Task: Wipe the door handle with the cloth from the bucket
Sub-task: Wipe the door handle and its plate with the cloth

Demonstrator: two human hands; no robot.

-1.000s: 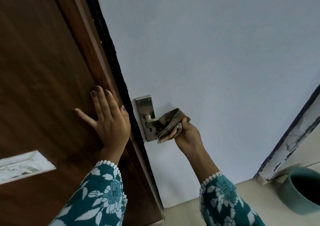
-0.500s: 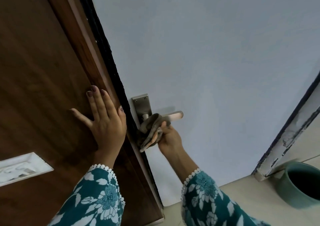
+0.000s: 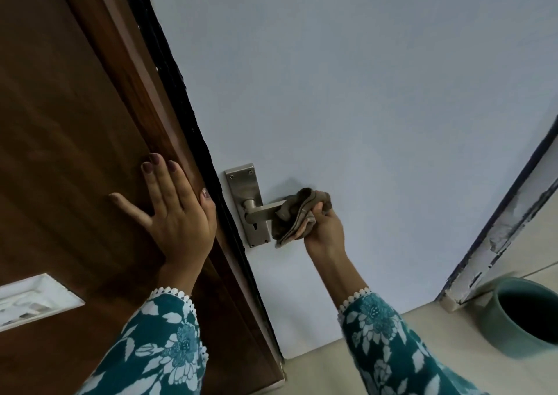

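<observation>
A steel lever door handle (image 3: 262,211) on its back plate (image 3: 241,183) is fixed to the pale blue door. My right hand (image 3: 324,227) grips a bunched brown cloth (image 3: 297,213) wrapped over the free end of the lever. The lever's inner part and the keyhole show. My left hand (image 3: 178,210) lies flat, fingers spread, on the brown wooden frame (image 3: 90,122) left of the handle. A teal bucket (image 3: 525,316) stands on the floor at the lower right.
A black seal strip (image 3: 187,122) runs between the wooden frame and the blue door. A white switch plate (image 3: 33,301) sits in the wood at the lower left. A chipped white frame edge (image 3: 510,228) rises behind the bucket. Beige floor lies below.
My right hand slid the cloth from the base of the lever, near the back plate, out to its free end. My left hand stayed on the frame.
</observation>
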